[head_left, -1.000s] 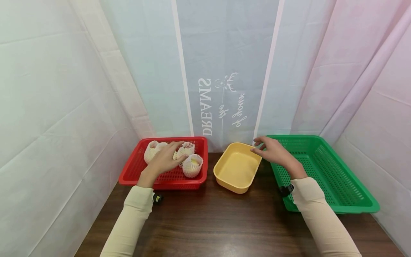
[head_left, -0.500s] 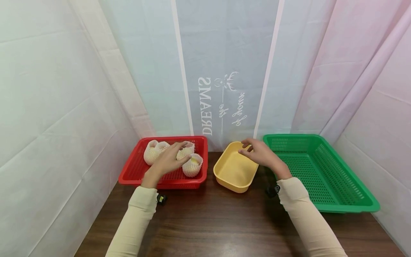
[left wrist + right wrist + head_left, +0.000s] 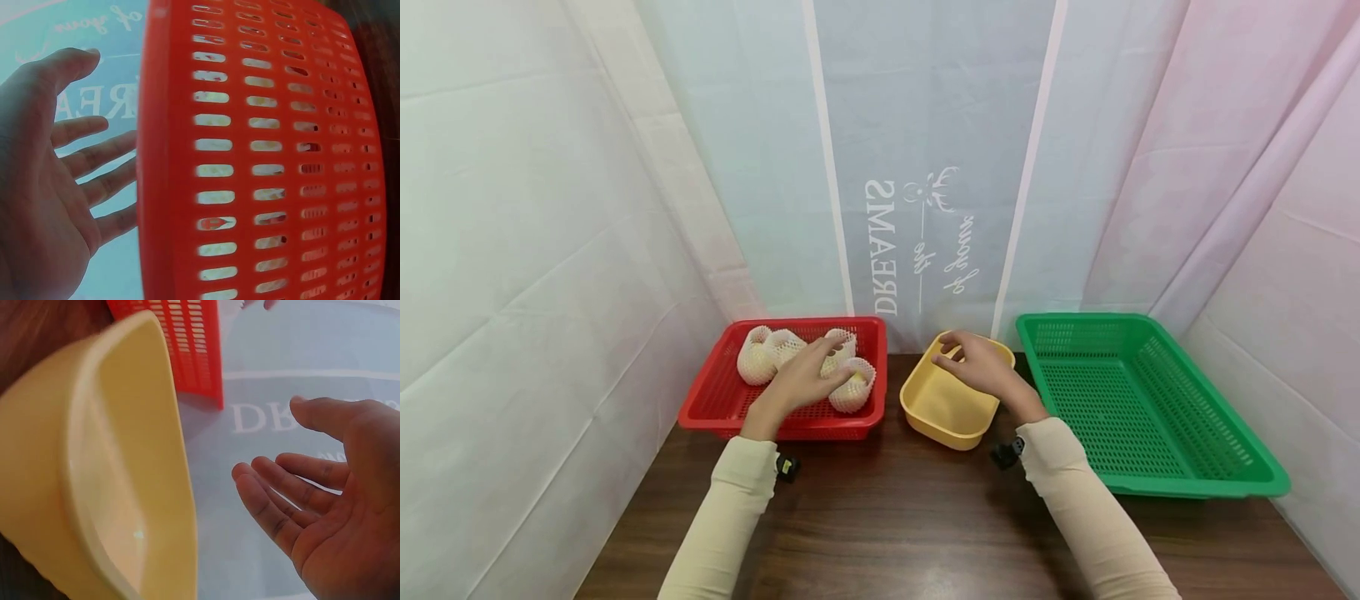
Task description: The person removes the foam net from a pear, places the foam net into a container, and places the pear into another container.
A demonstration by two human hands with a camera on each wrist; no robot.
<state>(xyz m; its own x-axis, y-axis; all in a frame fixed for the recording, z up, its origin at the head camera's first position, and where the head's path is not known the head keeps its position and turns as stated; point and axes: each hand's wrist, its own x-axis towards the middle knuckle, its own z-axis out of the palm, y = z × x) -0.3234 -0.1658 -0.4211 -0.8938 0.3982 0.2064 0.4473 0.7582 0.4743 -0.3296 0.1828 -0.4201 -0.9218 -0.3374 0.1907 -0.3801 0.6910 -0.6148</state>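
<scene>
Over the red basket (image 3: 700, 408) on the left, my left hand (image 3: 805, 375) hovers with relaxed fingers and holds nothing. Inside that basket sit several round pale fruits (image 3: 852, 396) in white foam nets, one partly hidden by the hand. The left wrist view shows the basket's slotted wall (image 3: 250, 156) beside the spread fingers (image 3: 100, 156). My right hand (image 3: 981, 364) is above the yellow bin (image 3: 943, 408), fingers loosely bent and holding nothing. In the right wrist view the bin's rim (image 3: 75, 444) lies left of the fingers (image 3: 269, 512).
A large green basket (image 3: 1120, 417) stands on the right of the dark wooden table (image 3: 880, 517). Behind the containers hangs a pale curtain (image 3: 925, 100) with printed lettering. White cloth walls (image 3: 535, 292) close off both sides.
My right hand has moved left, from the green basket's near corner to over the yellow bin. The left hand has shifted slightly right above the fruits. The containers stay in place.
</scene>
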